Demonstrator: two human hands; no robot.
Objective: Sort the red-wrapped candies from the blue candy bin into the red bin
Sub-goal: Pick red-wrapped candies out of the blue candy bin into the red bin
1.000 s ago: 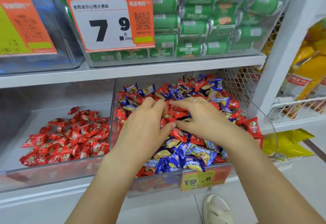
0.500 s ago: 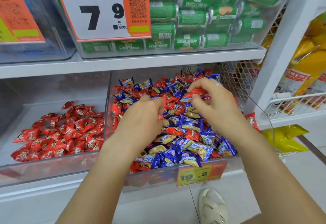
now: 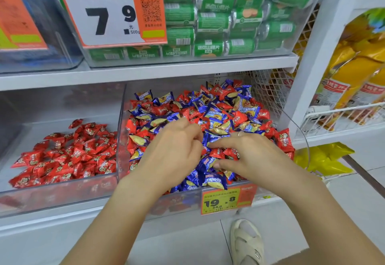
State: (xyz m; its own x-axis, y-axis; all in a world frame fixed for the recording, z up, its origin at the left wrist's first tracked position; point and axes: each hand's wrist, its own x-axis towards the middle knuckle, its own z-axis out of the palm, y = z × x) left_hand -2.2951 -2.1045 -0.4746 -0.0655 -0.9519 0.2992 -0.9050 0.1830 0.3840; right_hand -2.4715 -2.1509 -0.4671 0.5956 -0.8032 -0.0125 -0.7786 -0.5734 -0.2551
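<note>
The clear blue candy bin [image 3: 183, 203] holds a mixed heap of blue-wrapped candies [image 3: 214, 178] and red-wrapped candies [image 3: 284, 140]. To its left the clear red bin [image 3: 52, 199] holds only red candies [image 3: 68, 156]. Both hands are low over the front middle of the mixed heap. My left hand [image 3: 173, 152] is curled into a loose fist with a bit of red wrapper showing at its fingertips. My right hand [image 3: 252, 156] lies fingers-forward against it, thumb and forefinger pinching a red candy [image 3: 216, 153].
A shelf board [image 3: 145, 72] runs just above the bins, carrying a bin of green packets [image 3: 218, 14] with a 7.9 price card. A 19.8 price tag [image 3: 228, 200] hangs on the blue bin's front. Wire racks with yellow bags [image 3: 354, 72] stand right. A sandalled foot [image 3: 246, 241] shows below.
My right hand came back from the rear of the heap toward the front, meeting the left hand's fingertips. The left hand stayed curled in about the same spot.
</note>
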